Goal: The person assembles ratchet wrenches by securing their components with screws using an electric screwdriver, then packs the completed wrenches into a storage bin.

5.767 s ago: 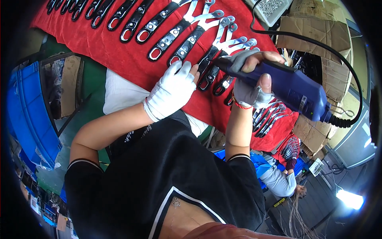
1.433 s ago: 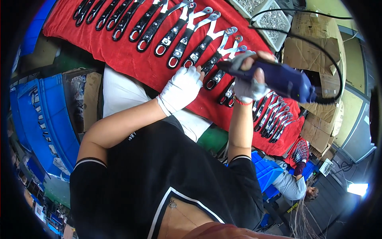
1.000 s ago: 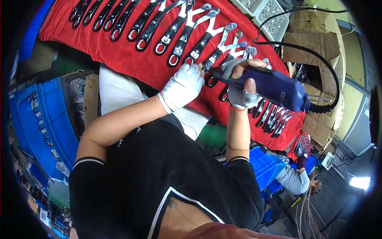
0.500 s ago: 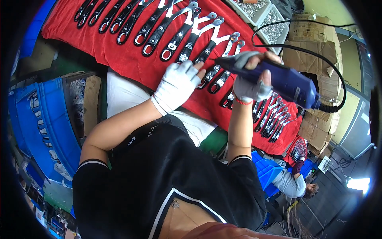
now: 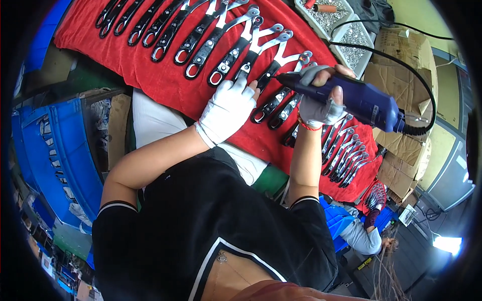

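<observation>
Rows of hand tools with black handles (image 5: 222,65), ring-shaped ends and forked silver metal heads lie on a red cloth (image 5: 165,85). My left hand (image 5: 227,108), in a white glove with bare fingertips, rests over the near ends of two handles, fingers stretched out. My right hand (image 5: 321,100), gloved the same way, is closed around a dark blue corded electric screwdriver (image 5: 364,103). Its black tip points left, over a tool handle just beyond my left fingertips. Whether the tip touches a screw is too small to tell.
White trays of small metal parts (image 5: 351,50) stand at the far right beside cardboard boxes (image 5: 401,65). The black power cord (image 5: 401,55) loops on the right. A blue crate (image 5: 70,150) stands at left. Another person (image 5: 364,238) works at lower right.
The tools and cloth sit slightly lower in the picture. The screwdriver tip has shifted slightly right, still held in my right hand; my left hand remains at the handle ends.
</observation>
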Demonstrator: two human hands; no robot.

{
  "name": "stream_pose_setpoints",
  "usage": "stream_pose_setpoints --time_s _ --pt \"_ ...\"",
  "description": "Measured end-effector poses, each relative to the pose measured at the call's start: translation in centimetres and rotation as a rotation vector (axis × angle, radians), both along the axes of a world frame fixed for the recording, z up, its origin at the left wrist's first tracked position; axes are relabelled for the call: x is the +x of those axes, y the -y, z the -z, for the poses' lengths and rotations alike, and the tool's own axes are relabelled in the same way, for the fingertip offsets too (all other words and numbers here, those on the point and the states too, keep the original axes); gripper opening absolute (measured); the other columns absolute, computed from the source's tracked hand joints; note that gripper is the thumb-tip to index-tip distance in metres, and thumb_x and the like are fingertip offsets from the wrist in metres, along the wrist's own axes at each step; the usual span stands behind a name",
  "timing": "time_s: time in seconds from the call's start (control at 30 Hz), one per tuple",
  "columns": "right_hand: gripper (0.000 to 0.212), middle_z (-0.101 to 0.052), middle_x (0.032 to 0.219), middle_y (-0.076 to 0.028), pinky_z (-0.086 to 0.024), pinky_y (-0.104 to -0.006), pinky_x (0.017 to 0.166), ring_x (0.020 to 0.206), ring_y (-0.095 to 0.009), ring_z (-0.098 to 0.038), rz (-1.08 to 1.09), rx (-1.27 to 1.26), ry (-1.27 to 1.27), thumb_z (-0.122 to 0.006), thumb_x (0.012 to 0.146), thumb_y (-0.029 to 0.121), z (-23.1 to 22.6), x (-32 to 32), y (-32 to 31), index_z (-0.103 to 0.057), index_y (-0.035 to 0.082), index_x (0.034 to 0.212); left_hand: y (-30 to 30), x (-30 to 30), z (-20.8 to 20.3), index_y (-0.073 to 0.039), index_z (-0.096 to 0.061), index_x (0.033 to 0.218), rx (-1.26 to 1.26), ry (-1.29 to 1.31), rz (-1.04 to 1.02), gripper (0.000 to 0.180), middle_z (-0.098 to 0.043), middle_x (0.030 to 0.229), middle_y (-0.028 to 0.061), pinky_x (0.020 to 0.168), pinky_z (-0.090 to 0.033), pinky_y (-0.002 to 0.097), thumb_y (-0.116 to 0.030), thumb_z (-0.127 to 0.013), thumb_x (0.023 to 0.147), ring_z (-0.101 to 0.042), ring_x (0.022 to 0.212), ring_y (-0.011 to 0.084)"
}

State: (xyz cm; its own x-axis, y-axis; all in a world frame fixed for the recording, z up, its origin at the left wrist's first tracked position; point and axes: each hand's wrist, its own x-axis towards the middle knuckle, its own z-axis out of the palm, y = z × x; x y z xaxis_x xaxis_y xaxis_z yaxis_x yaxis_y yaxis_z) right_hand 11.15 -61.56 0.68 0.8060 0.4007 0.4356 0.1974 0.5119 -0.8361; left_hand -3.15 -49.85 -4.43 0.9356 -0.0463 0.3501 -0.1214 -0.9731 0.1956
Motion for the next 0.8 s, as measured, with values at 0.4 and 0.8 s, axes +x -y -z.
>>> stream_pose_setpoints --time_s 0.4,0.8 --pt "0.043 -0.052 0.071 -0.009 -0.042 -0.0401 0.062 0.060 -0.024 -0.052 -0.110 -0.018 -0.041 -0.056 0.080 0.029 0.2 0.5 0.3 -0.047 0.006 0.114 0.3 0.2 -0.1 -0.003 -0.061 0.103 0.017 -0.064 -0.001 0.027 -0.061 0.108 0.0080 0.068 -0.040 0.0286 -0.011 -0.055 0.077 -0.053 0.092 0.0179" --pt "0.042 -0.051 0.068 -0.010 -0.043 -0.0364 0.057 0.056 -0.024 -0.051 -0.037 -0.049 -0.012 -0.057 0.079 0.025 -0.1 0.2 -0.2 -0.046 0.002 0.112 0.7 0.0 0.4 0.000 -0.060 0.101 0.045 -0.002 0.022 0.027 -0.061 0.106 0.0119 0.072 -0.041 0.0301 -0.011 -0.055 0.077 -0.053 0.093 0.0200"
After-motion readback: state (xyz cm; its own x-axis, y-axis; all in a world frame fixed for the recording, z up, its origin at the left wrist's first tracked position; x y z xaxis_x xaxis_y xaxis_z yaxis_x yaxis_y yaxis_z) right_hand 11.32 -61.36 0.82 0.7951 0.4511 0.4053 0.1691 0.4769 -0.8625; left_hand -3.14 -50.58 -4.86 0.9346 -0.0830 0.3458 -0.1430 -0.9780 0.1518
